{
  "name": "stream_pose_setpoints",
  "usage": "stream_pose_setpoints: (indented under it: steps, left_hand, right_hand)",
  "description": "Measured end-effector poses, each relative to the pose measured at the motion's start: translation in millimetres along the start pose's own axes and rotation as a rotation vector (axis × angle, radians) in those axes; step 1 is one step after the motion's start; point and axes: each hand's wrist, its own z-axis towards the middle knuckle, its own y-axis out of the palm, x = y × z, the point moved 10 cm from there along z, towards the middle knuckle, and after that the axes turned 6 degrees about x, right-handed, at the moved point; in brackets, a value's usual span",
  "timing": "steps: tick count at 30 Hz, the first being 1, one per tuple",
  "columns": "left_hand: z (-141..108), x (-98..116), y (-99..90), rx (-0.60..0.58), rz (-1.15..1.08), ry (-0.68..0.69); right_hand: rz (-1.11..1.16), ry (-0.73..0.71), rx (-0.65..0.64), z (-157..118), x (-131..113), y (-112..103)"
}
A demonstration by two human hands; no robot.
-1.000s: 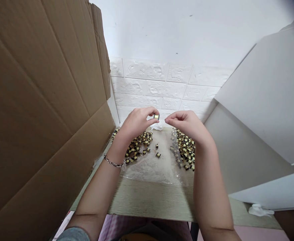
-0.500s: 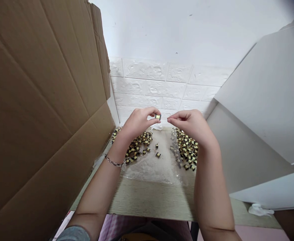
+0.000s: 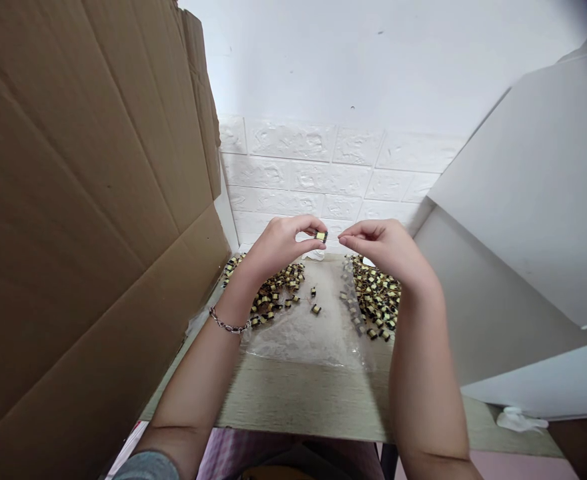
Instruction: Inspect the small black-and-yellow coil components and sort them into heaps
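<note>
From our head view, our left hand [image 3: 278, 243] pinches a small yellow-taped transformer [image 3: 321, 236] between thumb and fingertips, raised above the tabletop [image 3: 298, 400]; our right hand [image 3: 386, 250], empty and narrowly curled, sits just beside it, not touching; a left heap [image 3: 278, 290] and a right heap [image 3: 376, 297] of like transformers lie below, around a clear plastic bag [image 3: 298, 337].

Landmark: plastic sheet [image 3: 298, 340] on the counter [image 3: 298, 400]. Left part of sheet: pile of small coil parts [image 3: 278, 293]. Right of sheet: second pile [image 3: 376, 297]. Between the piles, on the sheet: a few loose parts [image 3: 315, 309]. Behind sheet: brick-panel wall [image 3: 323, 177]. Left of sheet: cardboard panel [image 3: 83, 200], standing. Right of sheet: board panel [image 3: 518, 167], and further right on the counter, a tissue [image 3: 518, 420]. Above sheet's far edge: left hand [image 3: 278, 245] pinching one part [image 3: 321, 236], right hand [image 3: 388, 250] just beside it.
</note>
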Motion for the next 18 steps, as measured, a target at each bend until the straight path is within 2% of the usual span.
stream_pose_setpoints:
  steps: [10, 18]
  left_hand:
    - [-0.2, -2.6, 7.5, -0.064, 0.026, 0.022]
    - [0.0, -6.9, 2.1, -0.037, 0.083, 0.01]
  right_hand:
    - [-0.021, -0.033, 0.001, 1.5, -2.3, 0.5]
    - [-0.038, -0.033, 0.015, 1.6, 0.1, -1.9]
